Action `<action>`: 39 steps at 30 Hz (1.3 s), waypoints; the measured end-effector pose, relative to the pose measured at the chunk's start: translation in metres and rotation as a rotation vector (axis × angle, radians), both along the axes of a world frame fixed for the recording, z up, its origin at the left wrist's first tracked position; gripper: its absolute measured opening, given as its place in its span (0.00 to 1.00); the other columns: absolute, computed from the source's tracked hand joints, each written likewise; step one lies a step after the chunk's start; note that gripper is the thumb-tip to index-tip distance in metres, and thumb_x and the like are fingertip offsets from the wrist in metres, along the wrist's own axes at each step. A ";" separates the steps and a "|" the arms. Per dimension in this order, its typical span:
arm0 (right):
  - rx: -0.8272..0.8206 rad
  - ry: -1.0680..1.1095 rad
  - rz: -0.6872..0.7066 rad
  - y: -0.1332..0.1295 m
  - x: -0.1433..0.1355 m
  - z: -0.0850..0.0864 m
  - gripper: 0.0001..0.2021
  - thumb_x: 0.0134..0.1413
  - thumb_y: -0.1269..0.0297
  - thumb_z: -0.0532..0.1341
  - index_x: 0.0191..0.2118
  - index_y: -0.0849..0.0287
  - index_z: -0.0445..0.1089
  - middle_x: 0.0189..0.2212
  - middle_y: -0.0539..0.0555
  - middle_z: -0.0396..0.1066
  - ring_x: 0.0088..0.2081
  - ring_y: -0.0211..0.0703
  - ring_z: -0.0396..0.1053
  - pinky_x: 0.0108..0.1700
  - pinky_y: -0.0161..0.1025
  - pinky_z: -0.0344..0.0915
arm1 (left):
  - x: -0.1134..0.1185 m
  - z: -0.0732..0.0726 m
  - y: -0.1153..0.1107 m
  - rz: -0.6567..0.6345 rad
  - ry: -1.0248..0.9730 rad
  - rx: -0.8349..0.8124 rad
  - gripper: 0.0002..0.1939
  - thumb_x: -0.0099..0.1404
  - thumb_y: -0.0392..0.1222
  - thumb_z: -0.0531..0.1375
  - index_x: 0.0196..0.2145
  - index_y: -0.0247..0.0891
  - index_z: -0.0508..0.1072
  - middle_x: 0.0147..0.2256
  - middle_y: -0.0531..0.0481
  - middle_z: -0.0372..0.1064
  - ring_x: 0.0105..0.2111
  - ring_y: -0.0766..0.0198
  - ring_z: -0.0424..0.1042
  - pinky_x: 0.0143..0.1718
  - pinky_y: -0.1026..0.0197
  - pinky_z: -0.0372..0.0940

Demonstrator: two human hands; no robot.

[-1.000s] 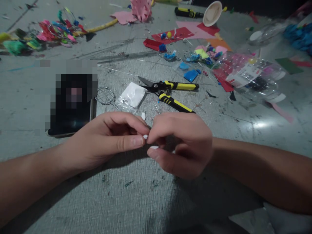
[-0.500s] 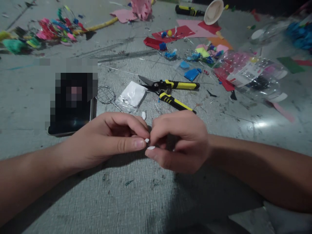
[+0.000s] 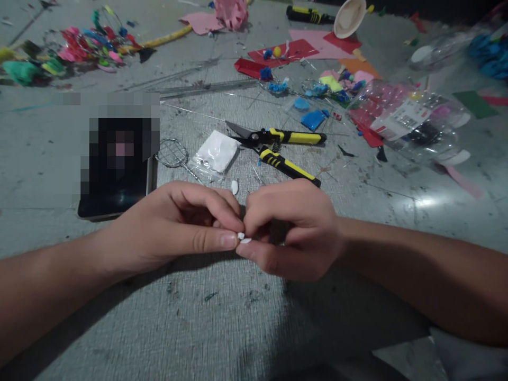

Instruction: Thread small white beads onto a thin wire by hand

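My left hand [image 3: 190, 222] pinches a tiny white lump of clay [image 3: 241, 236] between thumb and forefinger. Against it, my right hand [image 3: 291, 230] is closed, its thumb and forefinger tips meeting the left fingertips. A white sliver, either clay or the nail [image 3: 246, 241], shows at the tip of the right thumb; I cannot tell which. Just beyond the fingers lies a small white oval piece [image 3: 235, 187] on the table. Behind it sits a clear packet of white clay [image 3: 217, 153], touching the blades of yellow-and-black shears [image 3: 293, 138]. A looped wire frame [image 3: 172, 153] lies left of the packet.
A dark phone [image 3: 115, 185], partly pixelated, lies beyond my left wrist. Crumpled clear plastic bottles [image 3: 408, 119] are at the right. Coloured clay and wire pieces [image 3: 95, 45] spread across the back left, with red paper [image 3: 286, 54] and a pale cup [image 3: 349, 18] farther back.
The white lump in my left fingertips has shifted slightly down toward the right thumb. Both hands have drawn a little closer together; the things on the table stay put.
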State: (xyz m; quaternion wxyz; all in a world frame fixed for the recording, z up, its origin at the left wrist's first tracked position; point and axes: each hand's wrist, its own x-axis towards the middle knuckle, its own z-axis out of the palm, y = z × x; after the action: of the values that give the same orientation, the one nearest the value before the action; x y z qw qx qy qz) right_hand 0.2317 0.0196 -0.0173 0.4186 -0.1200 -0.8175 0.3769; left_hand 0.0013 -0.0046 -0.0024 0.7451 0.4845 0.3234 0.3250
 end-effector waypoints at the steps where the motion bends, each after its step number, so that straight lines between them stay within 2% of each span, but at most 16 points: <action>1: -0.004 -0.009 0.008 0.000 0.000 0.000 0.10 0.70 0.68 0.65 0.33 0.59 0.70 0.25 0.44 0.67 0.28 0.30 0.63 0.33 0.31 0.62 | 0.000 0.000 0.000 -0.003 -0.007 -0.002 0.06 0.63 0.33 0.76 0.34 0.44 0.90 0.35 0.51 0.84 0.38 0.64 0.84 0.42 0.67 0.79; 13: -0.073 -0.040 0.043 0.003 -0.001 0.001 0.10 0.66 0.69 0.67 0.32 0.62 0.71 0.25 0.44 0.66 0.27 0.28 0.61 0.32 0.29 0.60 | 0.001 -0.001 0.001 -0.005 -0.027 -0.003 0.08 0.64 0.31 0.76 0.35 0.45 0.91 0.37 0.50 0.84 0.40 0.63 0.85 0.44 0.66 0.79; 17: -0.061 -0.039 0.026 0.004 -0.002 0.002 0.11 0.65 0.68 0.67 0.30 0.62 0.71 0.24 0.44 0.66 0.26 0.28 0.61 0.29 0.29 0.59 | -0.001 -0.001 0.001 -0.014 -0.045 0.003 0.06 0.65 0.35 0.76 0.37 0.47 0.91 0.39 0.50 0.85 0.41 0.63 0.84 0.45 0.66 0.78; 22: -0.059 -0.019 -0.021 0.004 -0.002 0.001 0.11 0.66 0.68 0.67 0.30 0.61 0.70 0.24 0.43 0.65 0.25 0.27 0.59 0.29 0.28 0.58 | -0.002 -0.003 0.001 0.013 -0.035 0.015 0.02 0.66 0.41 0.77 0.37 0.47 0.91 0.38 0.50 0.83 0.39 0.65 0.81 0.45 0.65 0.77; 30: 0.011 -0.056 -0.029 0.002 -0.002 0.001 0.13 0.69 0.69 0.64 0.30 0.59 0.67 0.24 0.43 0.62 0.27 0.30 0.56 0.33 0.30 0.60 | -0.002 -0.004 0.000 0.005 -0.068 0.021 0.03 0.67 0.38 0.76 0.38 0.46 0.91 0.38 0.51 0.83 0.38 0.67 0.81 0.43 0.68 0.76; 39: 0.018 -0.055 0.051 0.004 -0.005 -0.004 0.15 0.70 0.67 0.63 0.28 0.59 0.65 0.24 0.44 0.62 0.28 0.30 0.58 0.32 0.31 0.58 | -0.001 -0.001 0.002 -0.032 -0.047 0.033 0.03 0.67 0.37 0.75 0.38 0.44 0.91 0.35 0.51 0.81 0.35 0.68 0.79 0.40 0.70 0.75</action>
State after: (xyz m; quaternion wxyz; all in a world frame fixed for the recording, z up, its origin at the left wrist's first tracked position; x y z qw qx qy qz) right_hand 0.2264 0.0233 -0.0218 0.3872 -0.1059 -0.8350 0.3764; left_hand 0.0008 -0.0030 -0.0033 0.7494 0.4941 0.2925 0.3299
